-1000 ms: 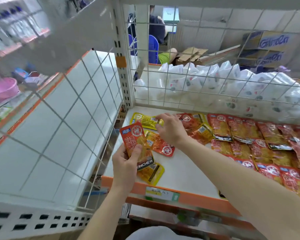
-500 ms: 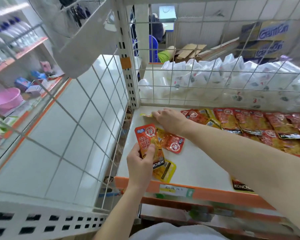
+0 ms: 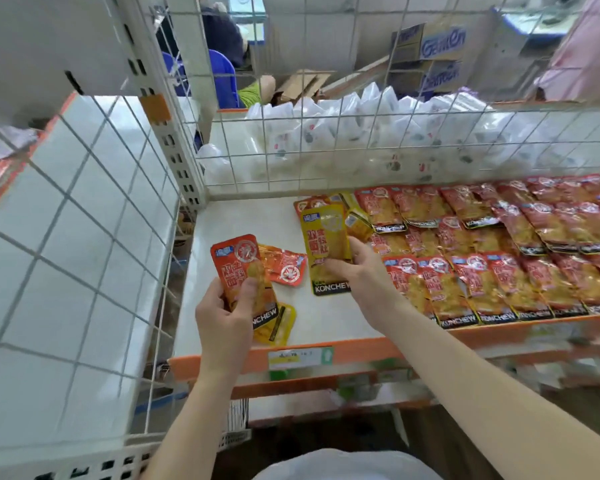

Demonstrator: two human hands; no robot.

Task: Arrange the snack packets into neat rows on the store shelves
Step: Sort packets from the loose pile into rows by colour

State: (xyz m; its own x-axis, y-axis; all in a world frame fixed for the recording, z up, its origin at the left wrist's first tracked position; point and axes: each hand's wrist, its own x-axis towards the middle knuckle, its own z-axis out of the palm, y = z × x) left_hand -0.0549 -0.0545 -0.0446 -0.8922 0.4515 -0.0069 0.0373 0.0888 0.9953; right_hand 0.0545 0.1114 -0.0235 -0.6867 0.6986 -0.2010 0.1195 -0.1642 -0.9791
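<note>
My left hand (image 3: 227,315) grips an orange-red snack packet (image 3: 239,268) upright above the left part of the white shelf (image 3: 222,223). My right hand (image 3: 359,271) holds a yellow packet (image 3: 326,244) by its lower right side, lifted over the shelf's middle. Another yellow packet (image 3: 279,323) lies under my left hand near the front lip. A red packet (image 3: 286,266) lies flat between my hands. To the right, rows of red packets (image 3: 492,247) cover the shelf, overlapping. A few mixed packets (image 3: 352,214) lie behind the yellow one.
A wire grid wall (image 3: 361,143) backs the shelf, with white bags (image 3: 361,129) behind it. A wire side panel (image 3: 94,237) and slotted post (image 3: 174,147) close off the left. The orange front lip (image 3: 361,351) carries a price label (image 3: 300,356). A person sits far behind.
My right hand reached to the shelf's back left, took up a yellow packet and drew it forward to the middle. My left hand kept holding the orange-red packet.
</note>
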